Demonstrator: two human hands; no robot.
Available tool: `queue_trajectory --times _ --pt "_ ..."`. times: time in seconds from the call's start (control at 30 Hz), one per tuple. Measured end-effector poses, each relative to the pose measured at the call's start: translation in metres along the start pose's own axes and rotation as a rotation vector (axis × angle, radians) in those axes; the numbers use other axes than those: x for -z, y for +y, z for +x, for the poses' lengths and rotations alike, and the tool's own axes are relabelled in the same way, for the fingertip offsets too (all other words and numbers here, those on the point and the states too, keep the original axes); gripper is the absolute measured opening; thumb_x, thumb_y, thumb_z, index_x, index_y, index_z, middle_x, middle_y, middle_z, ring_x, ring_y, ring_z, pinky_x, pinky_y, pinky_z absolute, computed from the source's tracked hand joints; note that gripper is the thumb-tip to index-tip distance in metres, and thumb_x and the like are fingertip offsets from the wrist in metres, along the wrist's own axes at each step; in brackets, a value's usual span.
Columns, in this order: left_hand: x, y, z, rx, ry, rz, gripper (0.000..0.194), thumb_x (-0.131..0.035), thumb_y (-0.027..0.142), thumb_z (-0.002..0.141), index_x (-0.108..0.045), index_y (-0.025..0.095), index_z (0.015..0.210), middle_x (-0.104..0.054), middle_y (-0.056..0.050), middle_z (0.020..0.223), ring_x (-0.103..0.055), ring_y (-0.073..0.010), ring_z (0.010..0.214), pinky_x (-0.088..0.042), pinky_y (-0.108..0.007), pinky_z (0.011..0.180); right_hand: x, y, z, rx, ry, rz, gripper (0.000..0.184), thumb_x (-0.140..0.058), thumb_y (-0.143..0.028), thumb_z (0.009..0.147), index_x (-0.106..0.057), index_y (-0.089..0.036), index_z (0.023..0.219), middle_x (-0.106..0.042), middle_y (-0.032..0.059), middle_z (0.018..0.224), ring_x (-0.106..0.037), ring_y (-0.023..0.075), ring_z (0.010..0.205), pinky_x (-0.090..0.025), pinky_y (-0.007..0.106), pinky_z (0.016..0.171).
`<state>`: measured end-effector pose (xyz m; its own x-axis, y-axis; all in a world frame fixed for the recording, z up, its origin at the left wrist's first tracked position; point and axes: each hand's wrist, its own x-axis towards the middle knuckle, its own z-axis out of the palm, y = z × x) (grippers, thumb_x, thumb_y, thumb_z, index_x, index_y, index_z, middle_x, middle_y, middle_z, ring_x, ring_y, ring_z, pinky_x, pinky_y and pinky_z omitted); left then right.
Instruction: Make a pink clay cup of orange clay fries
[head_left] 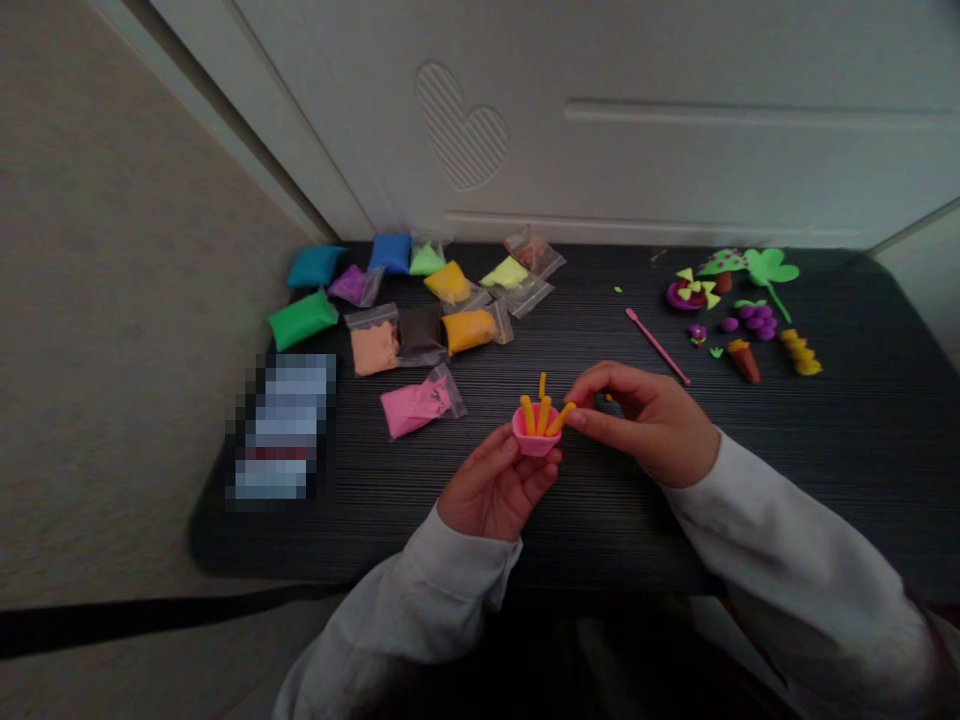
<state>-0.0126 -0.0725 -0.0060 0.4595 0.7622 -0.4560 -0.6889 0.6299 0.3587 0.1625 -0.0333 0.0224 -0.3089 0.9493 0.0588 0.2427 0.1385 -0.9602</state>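
A small pink clay cup (536, 441) is held in my left hand (499, 487), thumb at its near left side and fingers beneath. Several thin orange-yellow clay sticks (529, 414) stand up out of it like fries. My right hand (637, 415) pinches the tip of the rightmost clay stick (559, 420), whose lower end is inside the cup. Just beyond the cup a separate clay stick (542, 384) shows; whether it lies on the table cannot be made out. Tiny orange bits sit near my right fingertips, partly hidden.
Bags of coloured clay, among them a pink bag (416, 406) and an orange bag (470, 329), lie left and behind. A blurred-out phone (285, 425) is at left. Right are a pink modelling tool (658, 346), purple clay grapes (757, 320) and a green clay clover (771, 268).
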Motion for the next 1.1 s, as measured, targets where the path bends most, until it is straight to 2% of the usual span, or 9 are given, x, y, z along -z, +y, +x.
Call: queue_trajectory --times 0.37,0.63,1.1 --pt "-0.002 -0.001 -0.002 -0.029 -0.039 -0.005 0.021 -0.049 0.008 0.075 -0.061 0.015 0.091 -0.068 -0.003 0.088 -0.064 -0.0128 0.080 -0.051 -0.022 0.072 0.001 -0.008 -0.006 0.099 -0.050 -0.001 0.011 -0.062 -0.023 0.072 -0.059 -0.020 0.082 -0.058 0.0006 0.078 -0.054 0.0129 0.074 -0.044 0.029 0.071" --pt "-0.003 0.000 -0.002 -0.045 -0.069 0.028 0.023 -0.054 0.008 0.071 -0.063 0.014 0.092 -0.066 -0.002 0.091 -0.062 -0.0114 0.083 -0.050 -0.019 0.073 0.000 -0.013 -0.009 0.122 -0.062 -0.058 0.010 -0.060 -0.022 0.073 -0.059 -0.020 0.083 -0.058 0.0005 0.078 -0.055 0.0130 0.074 -0.044 0.029 0.070" --pt "-0.007 -0.002 -0.002 -0.114 -0.052 -0.009 0.025 -0.049 0.003 0.072 -0.064 0.016 0.087 -0.068 -0.002 0.091 -0.062 -0.0110 0.084 -0.049 -0.019 0.075 -0.002 -0.017 -0.011 0.167 -0.047 -0.161 0.010 -0.059 -0.019 0.074 -0.058 -0.019 0.085 -0.059 -0.0002 0.077 -0.054 0.0106 0.072 -0.044 0.025 0.067"
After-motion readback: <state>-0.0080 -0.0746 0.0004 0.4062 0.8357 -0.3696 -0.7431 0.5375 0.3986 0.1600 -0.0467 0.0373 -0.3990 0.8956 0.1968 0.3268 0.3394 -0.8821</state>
